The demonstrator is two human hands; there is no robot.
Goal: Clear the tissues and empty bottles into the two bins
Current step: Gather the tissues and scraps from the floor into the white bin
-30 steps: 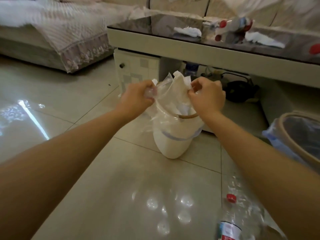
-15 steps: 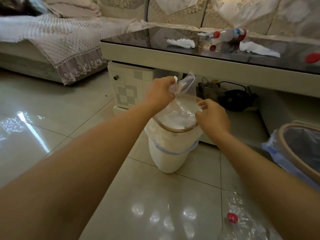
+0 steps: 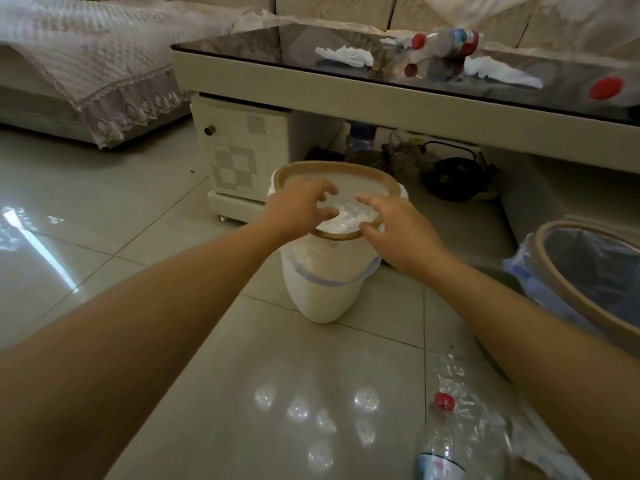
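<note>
A single view is given, taken from a wide-angle camera worn on the head and aimed forward and down. Both forearms are seen reaching away from the lens, entering from the lower corners. The white bin (image 3: 325, 271) is held near the centre at close range, with the floor (image 3: 138, 244) spread below it. The glass surface (image 3: 277, 53) is caught along the upper edge, farther off, and straight lines are bowed toward the margins.

Left hand (image 3: 298, 209): fingers (image 3: 325, 190) loosely curled, empty, over white bin (image 3: 325, 289) rim.
Right hand (image 3: 394, 230): fingers (image 3: 372, 202) spread, beside left fingers.
Desk (image 3: 311, 81): beyond fingers; tissues (image 3: 346, 55), bottle (image 3: 446, 41).
Floor bottle (image 3: 446, 427): nearer than fingers, right.
</note>
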